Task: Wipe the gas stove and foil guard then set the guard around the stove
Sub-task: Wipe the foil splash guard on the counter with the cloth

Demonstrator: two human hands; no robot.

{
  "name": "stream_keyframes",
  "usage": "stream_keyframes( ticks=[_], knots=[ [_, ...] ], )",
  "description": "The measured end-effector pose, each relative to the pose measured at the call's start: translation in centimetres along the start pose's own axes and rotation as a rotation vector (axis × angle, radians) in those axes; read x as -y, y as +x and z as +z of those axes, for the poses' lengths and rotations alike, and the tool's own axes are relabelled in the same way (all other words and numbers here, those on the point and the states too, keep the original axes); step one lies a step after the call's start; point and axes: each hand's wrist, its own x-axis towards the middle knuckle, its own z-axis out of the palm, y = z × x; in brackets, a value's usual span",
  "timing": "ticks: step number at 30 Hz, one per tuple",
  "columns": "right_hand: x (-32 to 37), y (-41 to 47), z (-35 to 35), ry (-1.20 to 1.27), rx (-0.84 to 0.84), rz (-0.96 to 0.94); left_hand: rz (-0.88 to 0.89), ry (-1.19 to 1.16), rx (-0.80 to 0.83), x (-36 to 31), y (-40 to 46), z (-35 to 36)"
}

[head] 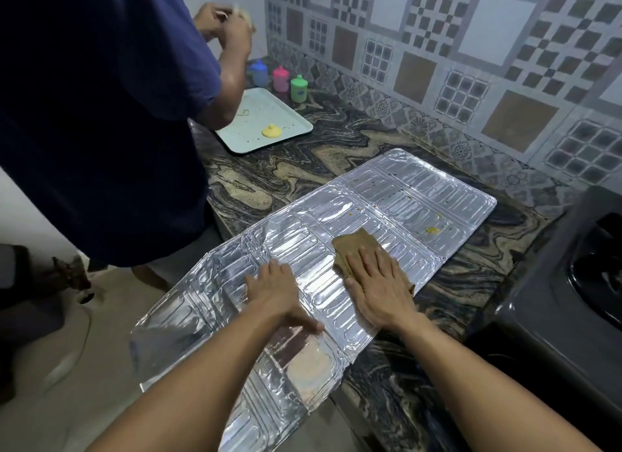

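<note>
The silver foil guard (414, 195) lies unfolded and flat on the marbled counter, its near panels hanging past the counter's edge. Brown specks and a yellow smear (432, 230) mark its far panel. My right hand (378, 285) presses flat on a brown cloth (353, 248) in the middle of the guard. My left hand (274, 288) rests flat on the foil just to the left, fingers straight. The dark gas stove (572, 283) stands at the right edge, only partly in view.
Another person in a dark blue shirt (101, 115) stands at the left by the counter. A pale tray (266, 120) with a yellow lid sits at the back, beside three small coloured containers (281, 79). A tiled wall (471, 64) runs behind.
</note>
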Motion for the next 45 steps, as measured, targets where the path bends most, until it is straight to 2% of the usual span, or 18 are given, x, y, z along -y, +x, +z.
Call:
stream_keyframes(
  ticks=[3, 8, 14, 20, 22, 25, 27, 31, 34, 36, 40, 45],
  knots=[
    [0.4, -0.2, 0.4, 0.023, 0.003, 0.023, -0.044, -0.078, -0.017, 1.3, 0.8, 0.2],
    [2.3, -1.8, 1.2, 0.072, 0.003, 0.059, -0.046, -0.255, 0.119, 2.6, 2.5, 0.7],
    [2.0, -0.9, 0.7, 0.026, -0.028, 0.056, -0.060, -0.244, 0.164, 2.7, 2.9, 1.1],
    [-2.1, 2.6, -0.1, 0.132, -0.001, 0.380, -0.048, -0.233, 0.164, 3.0, 2.7, 1.2],
    [-0.8, 2.0, -0.1, 0.107, -0.003, 0.296, -0.041, -0.258, 0.153, 3.1, 2.6, 1.3],
    [2.8, -0.1, 0.5, 0.063, -0.016, 0.000, -0.036, -0.295, 0.154, 3.0, 2.5, 1.3],
    [3.7, 0.2, 0.6, 0.071, -0.001, -0.077, -0.034, -0.295, 0.159, 3.0, 2.5, 1.2],
    [2.2, 4.2, 0.1, 0.058, 0.004, -0.099, -0.024, -0.255, 0.174, 3.3, 2.4, 1.0],
    [1.0, 6.7, 0.0, 0.059, -0.006, 0.042, -0.021, -0.237, 0.154, 3.4, 2.3, 1.1],
    [1.4, 6.9, 0.3, 0.055, 0.001, 0.066, -0.019, -0.254, 0.136, 3.3, 2.2, 1.2],
    [3.7, 5.6, 0.9, -0.036, 0.004, -0.187, -0.006, -0.309, 0.125, 3.3, 2.1, 1.5],
    [4.5, 8.9, 1.0, -0.070, -0.021, -0.267, -0.014, -0.285, 0.131, 3.3, 2.1, 1.3]
  ],
)
